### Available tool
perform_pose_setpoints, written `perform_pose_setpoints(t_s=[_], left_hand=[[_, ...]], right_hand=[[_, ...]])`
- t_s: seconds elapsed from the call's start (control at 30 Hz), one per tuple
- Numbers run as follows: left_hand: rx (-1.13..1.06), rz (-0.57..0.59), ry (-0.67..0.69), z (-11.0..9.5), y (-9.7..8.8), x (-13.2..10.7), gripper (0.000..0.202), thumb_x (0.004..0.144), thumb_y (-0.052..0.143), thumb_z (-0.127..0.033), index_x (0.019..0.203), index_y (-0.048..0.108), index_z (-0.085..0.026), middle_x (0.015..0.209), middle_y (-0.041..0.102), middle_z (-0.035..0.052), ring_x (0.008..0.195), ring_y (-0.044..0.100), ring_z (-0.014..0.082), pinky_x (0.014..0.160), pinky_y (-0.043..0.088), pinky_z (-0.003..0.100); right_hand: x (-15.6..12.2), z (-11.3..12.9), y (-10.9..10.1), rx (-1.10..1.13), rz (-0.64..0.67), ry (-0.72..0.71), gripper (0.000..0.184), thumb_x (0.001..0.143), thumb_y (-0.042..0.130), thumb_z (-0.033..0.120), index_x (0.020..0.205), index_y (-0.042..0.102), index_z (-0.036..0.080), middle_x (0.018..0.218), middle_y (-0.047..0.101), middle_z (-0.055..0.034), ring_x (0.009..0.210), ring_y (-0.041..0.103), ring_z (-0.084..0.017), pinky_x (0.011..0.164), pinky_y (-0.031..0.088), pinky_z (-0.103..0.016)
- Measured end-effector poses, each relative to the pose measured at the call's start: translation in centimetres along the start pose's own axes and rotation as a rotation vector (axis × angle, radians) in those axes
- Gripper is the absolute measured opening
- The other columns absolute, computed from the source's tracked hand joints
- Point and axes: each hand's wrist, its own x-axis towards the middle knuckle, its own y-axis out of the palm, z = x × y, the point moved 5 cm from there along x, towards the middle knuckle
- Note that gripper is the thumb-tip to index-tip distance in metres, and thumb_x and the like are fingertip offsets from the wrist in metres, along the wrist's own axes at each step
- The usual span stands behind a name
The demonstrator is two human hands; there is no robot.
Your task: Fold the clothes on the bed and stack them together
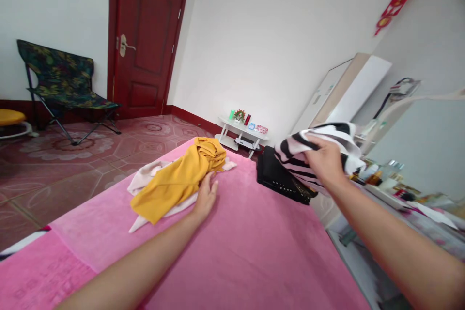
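My right hand (325,157) is closed around a bunched black-and-white striped garment (294,152), raised above the right side of the bed. Under it lies a folded stack of black clothing (276,174) with a row of small shiny studs along its edge. My left hand (207,196) rests by the right edge of a crumpled yellow garment (174,181), fingers extended and apart; the fingertips seem to touch the cloth. Pale pink clothing (145,177) sticks out from beneath the yellow one. What the garments are exactly cannot be made out.
A pink blanket (247,242) covers the bed. To the right stands a dressing table with a mirror (428,140) and several bottles (394,167). Beyond the bed is a low white stand (236,128). A folding chair (65,77) stands left of a red door (148,38).
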Motion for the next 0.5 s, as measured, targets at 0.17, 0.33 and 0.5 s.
perform_pose_setpoints(t_s=[0.17,0.33,0.5], left_hand=[[-0.176,0.136,-0.021,-4.0,-6.0,-0.6,0.05,0.091,0.037,-0.048,0.132,0.04,-0.018,0.129,0.052,0.012,0.105,0.059,0.0226,0.087,0.05,0.042],[0.142,0.119,0.104,-7.5,-11.6,-1.4,0.041,0.091,0.039,-0.047,0.12,0.054,-0.023,0.125,0.057,0.0044,0.12,0.049,0.0226,0.104,0.037,0.04],[0.465,0.294,0.308,-8.4,-11.1,-3.7,0.035,0.084,0.053,-0.041,0.115,0.059,-0.026,0.129,0.052,0.0046,0.122,0.047,0.0251,0.104,0.037,0.041]], right_hand=[[-14.6,8.2,5.1,0.079,0.841,-0.353,0.036,0.072,0.061,0.016,0.106,0.07,0.027,0.102,0.069,-0.0011,0.091,0.063,-0.018,0.084,0.047,-0.027],[-23.1,7.0,5.5,0.203,1.055,-0.311,0.036,0.081,0.059,0.024,0.114,0.066,0.037,0.118,0.063,0.0001,0.092,0.065,-0.015,0.08,0.049,-0.021],[-20.2,-4.3,6.0,0.086,0.563,-0.025,0.028,0.081,0.05,0.024,0.101,0.07,0.025,0.111,0.063,-0.0076,0.104,0.059,-0.022,0.091,0.046,-0.035]])
